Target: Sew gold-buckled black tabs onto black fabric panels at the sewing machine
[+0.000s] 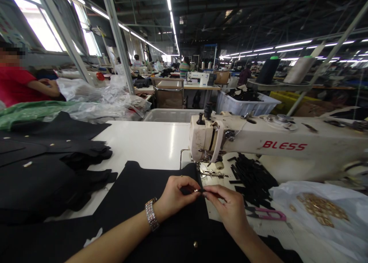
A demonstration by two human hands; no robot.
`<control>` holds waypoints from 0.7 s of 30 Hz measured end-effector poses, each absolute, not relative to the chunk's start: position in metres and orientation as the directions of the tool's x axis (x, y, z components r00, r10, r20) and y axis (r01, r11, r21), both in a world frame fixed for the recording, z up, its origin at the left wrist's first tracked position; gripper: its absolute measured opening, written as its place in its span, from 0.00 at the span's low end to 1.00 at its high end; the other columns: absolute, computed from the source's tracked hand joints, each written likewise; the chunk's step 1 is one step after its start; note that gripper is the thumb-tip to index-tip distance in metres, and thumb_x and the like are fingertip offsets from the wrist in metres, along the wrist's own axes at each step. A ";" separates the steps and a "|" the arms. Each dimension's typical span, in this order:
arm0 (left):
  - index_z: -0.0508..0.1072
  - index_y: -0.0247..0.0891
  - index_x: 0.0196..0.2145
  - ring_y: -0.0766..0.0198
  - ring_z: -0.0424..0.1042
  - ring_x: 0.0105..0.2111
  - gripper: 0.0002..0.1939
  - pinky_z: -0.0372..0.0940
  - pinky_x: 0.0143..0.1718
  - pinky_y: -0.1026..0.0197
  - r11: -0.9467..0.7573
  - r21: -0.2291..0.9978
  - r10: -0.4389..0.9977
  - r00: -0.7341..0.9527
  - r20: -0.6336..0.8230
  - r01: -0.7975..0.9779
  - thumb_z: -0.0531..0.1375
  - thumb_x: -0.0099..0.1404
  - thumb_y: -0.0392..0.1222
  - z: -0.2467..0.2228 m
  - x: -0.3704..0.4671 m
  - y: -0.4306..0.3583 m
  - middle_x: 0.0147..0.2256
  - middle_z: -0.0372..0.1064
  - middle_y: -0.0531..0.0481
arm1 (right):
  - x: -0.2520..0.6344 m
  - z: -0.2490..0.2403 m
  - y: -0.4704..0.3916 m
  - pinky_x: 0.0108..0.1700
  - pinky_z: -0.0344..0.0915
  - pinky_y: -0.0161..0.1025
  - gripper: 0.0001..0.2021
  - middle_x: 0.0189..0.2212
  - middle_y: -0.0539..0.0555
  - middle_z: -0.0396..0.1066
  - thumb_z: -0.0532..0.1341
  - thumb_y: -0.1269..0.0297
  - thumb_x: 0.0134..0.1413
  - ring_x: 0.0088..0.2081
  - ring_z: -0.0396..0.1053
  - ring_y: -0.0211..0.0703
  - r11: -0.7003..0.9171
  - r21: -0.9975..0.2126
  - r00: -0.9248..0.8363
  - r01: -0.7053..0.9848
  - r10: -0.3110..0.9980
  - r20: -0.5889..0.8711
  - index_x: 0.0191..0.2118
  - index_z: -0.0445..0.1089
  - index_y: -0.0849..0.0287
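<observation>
Both hands meet in front of the needle area of a white sewing machine (284,140), above a black fabric panel (135,194). My left hand (176,196), with a metal watch (151,214) at the wrist, pinches a small gold-coloured metal piece (196,190). Touching it from the right, my right hand (225,203) pinches a short black strip (202,191), partly hidden by the fingertips. Another gold piece (195,244) lies on the panel below the hands.
Black strips (254,178) are heaped beside the machine bed. Pink-handled snips (268,214) lie right of my right hand, near a plastic bag (304,190) holding gold metal pieces (323,208). Stacked black panels (43,182) cover the left side. A person in red (17,83) is at far left.
</observation>
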State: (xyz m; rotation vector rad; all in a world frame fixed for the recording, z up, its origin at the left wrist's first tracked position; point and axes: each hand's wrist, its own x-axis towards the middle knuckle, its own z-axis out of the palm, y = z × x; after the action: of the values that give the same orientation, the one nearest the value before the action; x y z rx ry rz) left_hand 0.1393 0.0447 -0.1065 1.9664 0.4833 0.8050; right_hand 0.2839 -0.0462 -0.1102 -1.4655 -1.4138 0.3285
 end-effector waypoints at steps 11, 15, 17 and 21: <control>0.74 0.30 0.28 0.64 0.70 0.25 0.08 0.64 0.27 0.67 -0.432 0.900 0.583 0.742 0.330 -0.061 0.60 0.54 0.39 -0.101 0.138 0.048 0.26 0.72 0.44 | 0.282 -0.105 -0.048 0.28 0.67 0.32 0.05 0.24 0.50 0.72 0.58 0.68 0.46 0.25 0.70 0.39 0.248 -0.797 0.267 0.551 0.853 0.449 0.29 0.71 0.57; 0.74 0.31 0.26 0.66 0.69 0.24 0.06 0.64 0.26 0.68 -0.499 0.864 0.593 0.703 0.393 -0.063 0.61 0.53 0.38 -0.100 0.138 0.047 0.24 0.72 0.45 | 0.283 -0.109 -0.047 0.31 0.68 0.32 0.05 0.26 0.51 0.73 0.59 0.68 0.46 0.27 0.71 0.39 0.233 -0.820 0.266 0.523 0.869 0.417 0.31 0.71 0.58; 0.73 0.31 0.25 0.66 0.70 0.24 0.06 0.64 0.25 0.68 -0.516 0.854 0.597 0.688 0.411 -0.062 0.62 0.52 0.38 -0.102 0.139 0.047 0.24 0.72 0.45 | 0.283 -0.109 -0.047 0.31 0.68 0.32 0.05 0.26 0.51 0.73 0.59 0.67 0.46 0.27 0.71 0.39 0.233 -0.810 0.261 0.539 0.867 0.424 0.30 0.71 0.58; 0.73 0.31 0.25 0.66 0.70 0.24 0.05 0.65 0.26 0.68 -0.556 0.829 0.584 0.681 0.441 -0.060 0.62 0.52 0.38 -0.102 0.138 0.046 0.24 0.72 0.46 | 0.282 -0.105 -0.048 0.28 0.68 0.32 0.05 0.24 0.50 0.73 0.58 0.68 0.47 0.25 0.71 0.39 0.254 -0.770 0.237 0.585 0.855 0.462 0.29 0.71 0.58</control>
State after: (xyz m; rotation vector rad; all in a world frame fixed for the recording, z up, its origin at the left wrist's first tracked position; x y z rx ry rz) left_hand 0.1380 0.0465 -0.1023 1.9932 0.4052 0.9038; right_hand 0.2823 -0.0485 -0.1053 -1.4349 -1.4512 0.3161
